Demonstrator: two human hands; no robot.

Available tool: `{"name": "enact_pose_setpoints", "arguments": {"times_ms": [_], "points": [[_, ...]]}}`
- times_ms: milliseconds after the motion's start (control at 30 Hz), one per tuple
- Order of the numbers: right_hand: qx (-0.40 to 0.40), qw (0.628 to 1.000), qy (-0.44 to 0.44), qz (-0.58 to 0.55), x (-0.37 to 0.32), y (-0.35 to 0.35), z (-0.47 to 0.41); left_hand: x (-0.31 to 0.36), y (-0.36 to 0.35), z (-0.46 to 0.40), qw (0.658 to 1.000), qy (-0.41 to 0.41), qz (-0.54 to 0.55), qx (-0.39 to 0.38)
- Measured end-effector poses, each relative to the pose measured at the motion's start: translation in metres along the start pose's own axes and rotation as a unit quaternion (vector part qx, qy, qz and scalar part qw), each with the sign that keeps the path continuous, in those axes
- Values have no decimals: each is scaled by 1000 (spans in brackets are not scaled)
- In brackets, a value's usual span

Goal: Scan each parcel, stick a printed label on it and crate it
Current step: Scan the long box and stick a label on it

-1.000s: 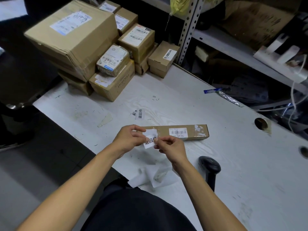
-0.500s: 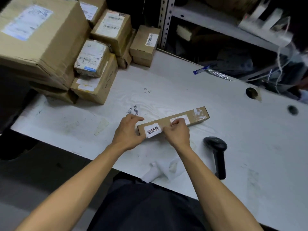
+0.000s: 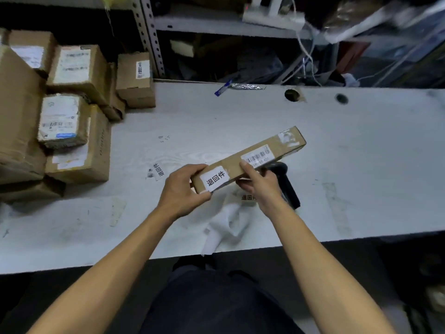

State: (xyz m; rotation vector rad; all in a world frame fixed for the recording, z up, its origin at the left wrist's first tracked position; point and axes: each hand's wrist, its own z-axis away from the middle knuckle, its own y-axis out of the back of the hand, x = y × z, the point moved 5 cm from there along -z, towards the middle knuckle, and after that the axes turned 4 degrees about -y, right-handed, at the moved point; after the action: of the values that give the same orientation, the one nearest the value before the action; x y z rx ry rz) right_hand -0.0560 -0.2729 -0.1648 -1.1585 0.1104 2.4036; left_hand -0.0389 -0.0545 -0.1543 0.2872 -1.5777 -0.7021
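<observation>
A long, slim cardboard parcel (image 3: 255,154) is lifted off the white table (image 3: 361,165), tilted with its far end up to the right. A white printed label (image 3: 216,178) with black characters is stuck on its near end, and a barcode sticker (image 3: 258,156) sits mid-length. My left hand (image 3: 181,189) grips the near end beside the label. My right hand (image 3: 258,183) holds the parcel's middle from the near side, thumb on top. A black handheld scanner (image 3: 287,186) lies on the table, partly hidden behind my right hand.
Stacked cardboard parcels (image 3: 72,112) fill the table's left side. Crumpled white label backing (image 3: 228,222) lies at the near edge, with a loose label (image 3: 157,170) left of my hands. Two cable holes (image 3: 292,95) and a metal shelf (image 3: 216,25) are behind.
The label went from between my fingers onto the parcel's near end. Both hands then took hold of the parcel and lifted it off the table.
</observation>
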Motion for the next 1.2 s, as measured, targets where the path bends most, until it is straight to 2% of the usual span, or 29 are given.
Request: {"name": "enact_pose_setpoints", "arguments": {"times_ms": [67,267,400,567,833,1000,1200], "points": [[0,999,41,-31,-20,24,18,29,-7,-9,999,-40,7,-16],[83,982,101,-135,-35,132,82,129,-71,-5,982,-163,20,-91],[155,959,117,-204,-11,230,133,187,-145,30,962,-206,33,-176],[272,914,129,-273,43,356,208,255,-249,94,923,-274,33,-267],[391,809,158,-410,157,489,342,353,-386,214,812,-387,12,-437],[451,746,155,-464,230,523,413,390,-455,292,707,-441,-15,-552],[522,652,143,-530,303,555,472,416,-532,386,593,-493,-49,-635]]}}
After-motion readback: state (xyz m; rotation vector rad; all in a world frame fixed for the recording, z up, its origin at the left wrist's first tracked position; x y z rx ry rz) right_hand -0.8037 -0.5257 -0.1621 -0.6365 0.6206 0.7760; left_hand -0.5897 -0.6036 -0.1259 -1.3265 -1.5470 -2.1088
